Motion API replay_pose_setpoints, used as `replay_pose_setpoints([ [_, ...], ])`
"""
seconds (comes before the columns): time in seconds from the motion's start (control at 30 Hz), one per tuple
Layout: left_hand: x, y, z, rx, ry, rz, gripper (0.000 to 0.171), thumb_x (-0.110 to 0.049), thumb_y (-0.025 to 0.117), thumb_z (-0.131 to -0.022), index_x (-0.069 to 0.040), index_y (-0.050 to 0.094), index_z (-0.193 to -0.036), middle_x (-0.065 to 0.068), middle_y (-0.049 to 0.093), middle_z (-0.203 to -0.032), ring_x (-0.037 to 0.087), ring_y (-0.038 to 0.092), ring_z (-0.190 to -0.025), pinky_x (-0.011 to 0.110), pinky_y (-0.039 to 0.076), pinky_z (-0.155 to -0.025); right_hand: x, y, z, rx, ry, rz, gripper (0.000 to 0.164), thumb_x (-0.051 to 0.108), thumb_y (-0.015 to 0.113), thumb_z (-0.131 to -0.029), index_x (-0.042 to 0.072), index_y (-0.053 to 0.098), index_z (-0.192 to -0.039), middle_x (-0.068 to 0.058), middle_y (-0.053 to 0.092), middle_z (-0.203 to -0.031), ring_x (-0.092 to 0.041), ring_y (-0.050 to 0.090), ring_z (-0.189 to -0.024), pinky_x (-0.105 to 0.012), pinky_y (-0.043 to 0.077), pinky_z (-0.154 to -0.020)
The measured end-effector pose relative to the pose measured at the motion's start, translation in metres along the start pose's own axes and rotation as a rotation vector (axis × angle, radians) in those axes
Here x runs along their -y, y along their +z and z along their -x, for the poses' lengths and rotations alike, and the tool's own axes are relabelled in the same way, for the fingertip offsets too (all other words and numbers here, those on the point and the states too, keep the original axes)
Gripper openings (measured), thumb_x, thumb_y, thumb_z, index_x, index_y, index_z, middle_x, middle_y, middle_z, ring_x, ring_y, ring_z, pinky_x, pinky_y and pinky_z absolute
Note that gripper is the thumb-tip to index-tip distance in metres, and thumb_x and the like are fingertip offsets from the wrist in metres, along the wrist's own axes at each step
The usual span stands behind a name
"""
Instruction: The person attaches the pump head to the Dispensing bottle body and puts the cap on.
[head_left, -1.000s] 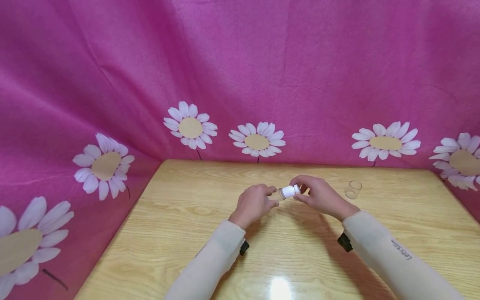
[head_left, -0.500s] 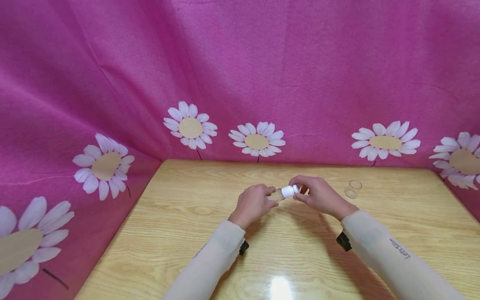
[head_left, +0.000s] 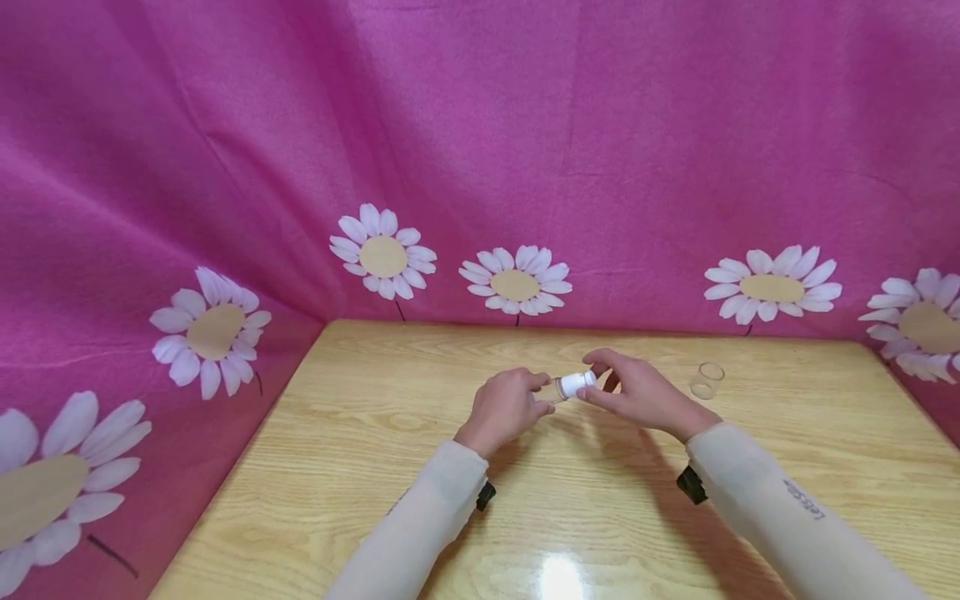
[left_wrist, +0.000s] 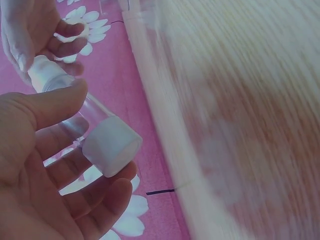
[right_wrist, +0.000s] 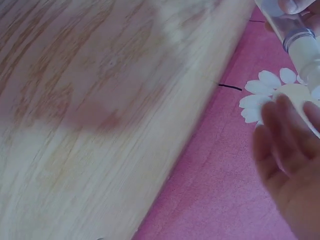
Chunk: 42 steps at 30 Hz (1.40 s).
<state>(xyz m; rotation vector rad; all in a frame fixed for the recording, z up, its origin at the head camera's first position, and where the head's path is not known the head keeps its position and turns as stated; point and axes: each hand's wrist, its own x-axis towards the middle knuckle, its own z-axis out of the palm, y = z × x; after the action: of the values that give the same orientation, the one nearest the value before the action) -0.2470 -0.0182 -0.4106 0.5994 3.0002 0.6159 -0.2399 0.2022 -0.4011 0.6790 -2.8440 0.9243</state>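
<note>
A slim clear pump bottle with a white collar and top and a white base is held tilted above the table. My left hand grips its clear body between thumb and fingers; the base points toward my palm side in the left wrist view. My right hand is at the white top, its thumb against or very close to it. The right fingers are loosely bent and stand apart from the top. Whether the thumb touches is hard to tell.
A clear cylindrical cap stands on the wooden table, right of my right hand. Behind and to the left hangs a pink cloth with white daisies, meeting the table's far edge.
The right index finger has lifted off the bottle's white top, and the right thumb has shifted slightly left along it. The left hand keeps its grip; the cap has not moved.
</note>
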Motion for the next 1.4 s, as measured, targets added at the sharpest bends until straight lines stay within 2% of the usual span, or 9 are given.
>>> replay_pose_setpoints([
  [0.17, 0.001, -0.001, -0.001, -0.004, -0.001, -0.006, 0.044, -0.036, 0.078, -0.085, -0.025, 0.069, -0.127, -0.001, 0.073, -0.110, 0.012, 0.063, -0.082, 0.029, 0.049, -0.067, -0.001, 0.002, 0.000, -0.129, -0.137, 0.015, 0.043, 0.008, 0.079, -0.081, 0.007, 0.064, -0.121, -0.011, 0.068, -0.118, -0.027, 0.063, -0.096, -0.037, 0.050, -0.075],
  [0.27, 0.001, -0.001, -0.002, -0.003, 0.000, -0.004, 0.044, -0.036, 0.078, -0.085, -0.026, 0.069, -0.127, -0.001, 0.073, -0.111, 0.012, 0.063, -0.083, 0.029, 0.049, -0.067, -0.002, 0.005, -0.001, -0.151, -0.204, 0.014, 0.040, -0.002, 0.079, -0.078, 0.009, 0.066, -0.114, -0.009, 0.069, -0.113, -0.024, 0.063, -0.093, -0.035, 0.050, -0.074],
  [0.37, 0.000, 0.000, -0.002, -0.002, 0.006, 0.002, 0.043, -0.036, 0.078, -0.085, -0.026, 0.070, -0.127, -0.002, 0.073, -0.111, 0.011, 0.064, -0.084, 0.028, 0.049, -0.067, -0.001, 0.007, -0.001, -0.149, -0.218, 0.008, 0.034, -0.005, 0.077, -0.079, 0.009, 0.068, -0.108, -0.005, 0.070, -0.106, -0.017, 0.063, -0.086, -0.031, 0.050, -0.070],
  [0.43, 0.000, 0.001, -0.001, -0.002, 0.011, 0.005, 0.043, -0.036, 0.078, -0.085, -0.026, 0.070, -0.126, -0.002, 0.073, -0.111, 0.012, 0.066, -0.086, 0.028, 0.049, -0.068, -0.001, 0.008, 0.000, -0.146, -0.215, 0.006, 0.031, -0.005, 0.076, -0.080, 0.009, 0.068, -0.107, -0.004, 0.070, -0.101, -0.013, 0.062, -0.082, -0.029, 0.050, -0.068],
  [0.67, 0.000, 0.001, -0.001, -0.006, 0.017, 0.000, 0.042, -0.035, 0.078, -0.085, -0.024, 0.070, -0.126, 0.000, 0.073, -0.108, 0.013, 0.065, -0.086, 0.028, 0.048, -0.067, 0.000, 0.009, -0.001, -0.144, -0.212, 0.018, 0.029, -0.004, 0.074, -0.082, 0.008, 0.068, -0.107, -0.003, 0.070, -0.097, -0.012, 0.061, -0.078, -0.034, 0.053, -0.067],
  [0.83, 0.000, 0.001, -0.001, -0.006, 0.018, -0.007, 0.042, -0.036, 0.077, -0.086, -0.025, 0.070, -0.126, -0.001, 0.073, -0.109, 0.014, 0.066, -0.090, 0.028, 0.050, -0.070, 0.001, 0.009, 0.000, -0.121, -0.183, 0.014, 0.029, -0.003, 0.073, -0.084, 0.006, 0.067, -0.110, -0.004, 0.070, -0.097, -0.011, 0.061, -0.077, -0.027, 0.051, -0.066],
  [1.17, 0.002, 0.002, 0.000, 0.001, 0.018, -0.006, 0.043, -0.035, 0.077, -0.086, -0.023, 0.070, -0.126, 0.000, 0.073, -0.107, 0.009, 0.058, -0.074, 0.025, 0.045, -0.062, 0.003, 0.011, 0.000, -0.075, -0.107, 0.036, 0.014, 0.014, 0.070, -0.092, 0.008, 0.067, -0.104, -0.005, 0.067, -0.101, -0.014, 0.060, -0.083, -0.027, 0.048, -0.067],
  [1.27, 0.002, 0.002, 0.001, 0.008, 0.016, -0.006, 0.043, -0.036, 0.077, -0.086, -0.024, 0.070, -0.126, 0.000, 0.073, -0.109, 0.009, 0.059, -0.076, 0.025, 0.046, -0.063, 0.003, 0.010, 0.001, -0.049, -0.080, 0.039, 0.019, 0.020, 0.069, -0.093, 0.007, 0.066, -0.107, -0.005, 0.066, -0.102, -0.015, 0.060, -0.084, -0.027, 0.047, -0.068],
  [1.4, 0.001, 0.001, 0.002, -0.001, 0.019, -0.015, 0.043, -0.037, 0.077, -0.086, -0.025, 0.070, -0.126, -0.002, 0.073, -0.112, 0.012, 0.064, -0.084, 0.028, 0.050, -0.069, 0.003, 0.005, 0.002, -0.047, -0.043, 0.025, 0.040, 0.025, 0.073, -0.089, 0.005, 0.060, -0.122, -0.008, 0.067, -0.107, -0.020, 0.062, -0.088, -0.028, 0.047, -0.069],
])
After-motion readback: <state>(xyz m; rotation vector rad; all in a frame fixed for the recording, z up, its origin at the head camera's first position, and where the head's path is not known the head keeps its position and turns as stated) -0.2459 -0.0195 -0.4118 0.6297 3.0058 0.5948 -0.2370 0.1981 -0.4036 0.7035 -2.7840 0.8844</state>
